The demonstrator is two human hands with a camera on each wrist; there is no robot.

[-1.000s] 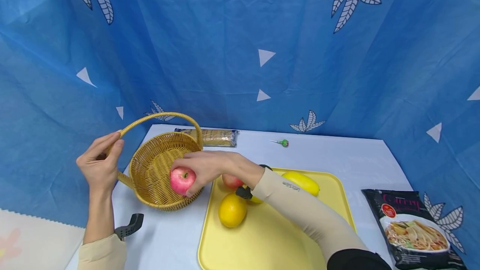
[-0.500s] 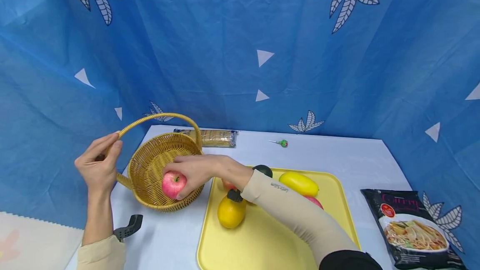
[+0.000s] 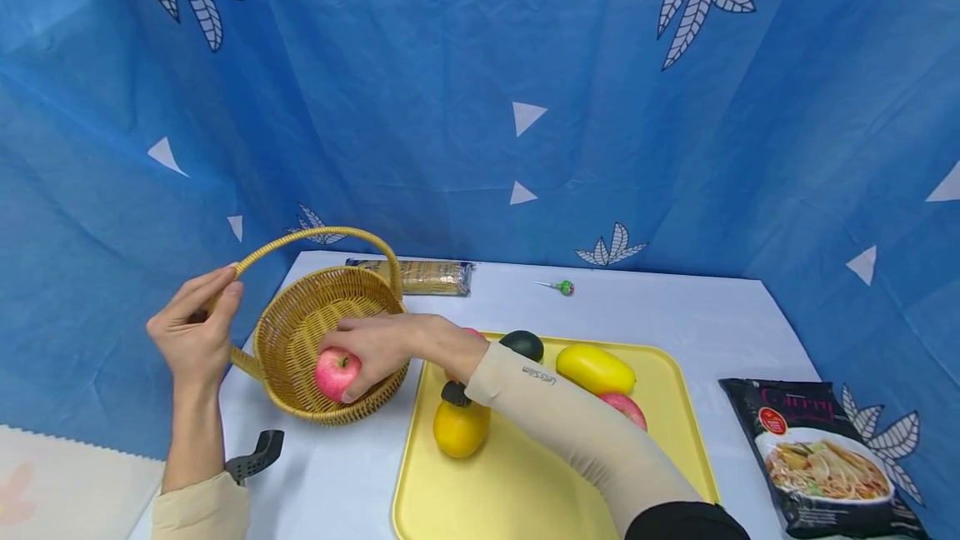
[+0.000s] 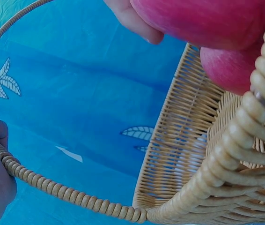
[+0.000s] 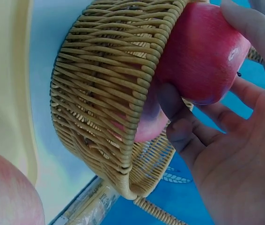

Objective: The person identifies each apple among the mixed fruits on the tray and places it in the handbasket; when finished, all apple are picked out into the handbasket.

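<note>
My left hand [image 3: 195,323] grips the handle [image 3: 337,231] of a round wicker basket [image 3: 273,348], keeping it tilted on the left of the table. In my right hand [image 3: 382,348] is a pink-red apple [image 3: 336,373], held between thumb and fingers inside the basket's opening in the head view. Close up in the right wrist view, the held apple [image 5: 200,56] is at the rim with its stem toward my palm. Below it a second apple [image 5: 150,123] lies in the basket, partly hidden by the weave; the left wrist view shows that lower apple [image 4: 231,70] too.
A yellow tray [image 3: 510,482] holds an orange [image 3: 460,430], a yellow oblong fruit [image 3: 596,369], a dark green fruit [image 3: 522,345] and apples, one [image 3: 624,409] beside my right sleeve. A noodle packet [image 3: 438,277] and lollipop [image 3: 564,287] lie behind; a black food bag [image 3: 817,457] lies right.
My right hand has carried the apple left and slightly down within the basket opening. More fruit on the tray shows as the forearm shifts left. My left hand keeps its grip.
</note>
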